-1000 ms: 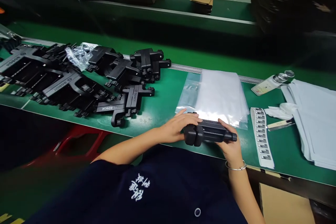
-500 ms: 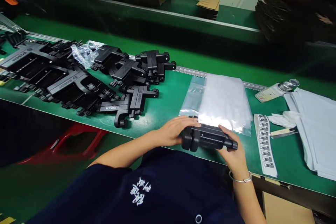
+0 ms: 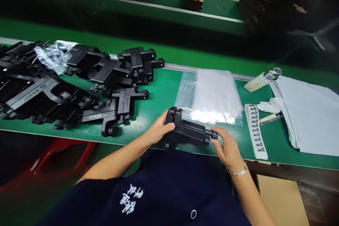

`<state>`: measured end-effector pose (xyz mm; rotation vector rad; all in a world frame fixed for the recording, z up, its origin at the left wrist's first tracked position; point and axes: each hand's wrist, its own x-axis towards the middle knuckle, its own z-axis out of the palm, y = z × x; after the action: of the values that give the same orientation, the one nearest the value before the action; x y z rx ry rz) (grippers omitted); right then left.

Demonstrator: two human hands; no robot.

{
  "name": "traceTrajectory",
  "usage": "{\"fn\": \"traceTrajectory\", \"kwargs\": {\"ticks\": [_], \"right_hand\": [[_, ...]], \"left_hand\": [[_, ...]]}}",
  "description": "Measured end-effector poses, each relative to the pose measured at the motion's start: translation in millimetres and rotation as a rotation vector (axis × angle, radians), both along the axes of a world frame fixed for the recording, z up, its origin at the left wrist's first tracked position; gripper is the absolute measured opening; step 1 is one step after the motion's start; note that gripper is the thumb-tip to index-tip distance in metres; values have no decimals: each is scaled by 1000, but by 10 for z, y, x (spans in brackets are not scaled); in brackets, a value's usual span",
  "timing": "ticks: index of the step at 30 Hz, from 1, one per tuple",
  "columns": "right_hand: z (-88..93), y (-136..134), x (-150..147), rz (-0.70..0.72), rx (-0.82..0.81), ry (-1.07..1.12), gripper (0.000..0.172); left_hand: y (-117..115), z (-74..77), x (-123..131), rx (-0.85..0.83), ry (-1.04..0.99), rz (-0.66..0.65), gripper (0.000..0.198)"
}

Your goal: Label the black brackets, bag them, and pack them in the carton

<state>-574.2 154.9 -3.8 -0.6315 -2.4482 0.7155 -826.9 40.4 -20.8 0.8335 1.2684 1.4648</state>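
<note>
– Black plastic part (image 3: 186,132) is sitting just in front of the stack of clear bags (image 3: 212,95), at the near edge of the green desk (image 3: 159,95). Who is holding it?
– The left hand (image 3: 157,132) is wrapping its fingers around the thick end. The right hand (image 3: 226,148) is pinching the narrow tip, fingers nearly closed.
– Any advice on handling?
– I'm judging that keeping both ends supported is helping, since the piece is looking lopsided.
– And compared with half a second ago?
– The thick end is now tipping upward. The left hand is gripping from the side instead of lying on top, and the right hand is sitting further out at the tip.
</note>
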Motion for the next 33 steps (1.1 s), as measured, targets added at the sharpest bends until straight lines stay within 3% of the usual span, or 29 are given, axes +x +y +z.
{"fn": "traceTrajectory", "kwargs": {"ticks": [3, 6, 8, 11, 14, 17, 19, 21, 24, 27, 29, 33], "right_hand": [[99, 36, -61, 64, -3, -47, 30], [149, 64, -103, 27, -191, -80, 31], [141, 92, -124, 2, -435, -84, 33], [66, 163, -152, -7, -908, -23, 38], [-53, 236, -166, -24, -1290, 23, 42], [-161, 265, -168, -62, -1483, -14, 44], [-200, 253, -170, -91, -1501, -49, 45], [-193, 220, -171, -103, -1391, -57, 47], [-101, 157, -157, -104, -987, 44, 44], [14, 115, -121, -94, -618, 80, 33], [48, 110, -99, -90, -582, 48, 29], [8, 141, -97, -72, -764, 114, 30]], "left_hand": [[-15, -27, -45, 11, 81, -11, 68], [-65, -16, -132, 57, 375, -8, 72], [-98, 11, -194, 121, 624, -46, 70], [-117, 90, -233, 321, 903, -236, 50], [-102, 200, -169, 416, 1026, -443, 19], [-81, 271, -80, 394, 1052, -569, 16], [-73, 269, -61, 424, 1067, -576, 17], [-71, 235, -77, 470, 1092, -506, 18], [-75, 170, -113, 451, 1062, -271, 35], [-83, 145, -114, 242, 925, -37, 57], [-88, 151, -105, 119, 844, -6, 65], [-68, 172, -78, 60, 752, -39, 70]]}}
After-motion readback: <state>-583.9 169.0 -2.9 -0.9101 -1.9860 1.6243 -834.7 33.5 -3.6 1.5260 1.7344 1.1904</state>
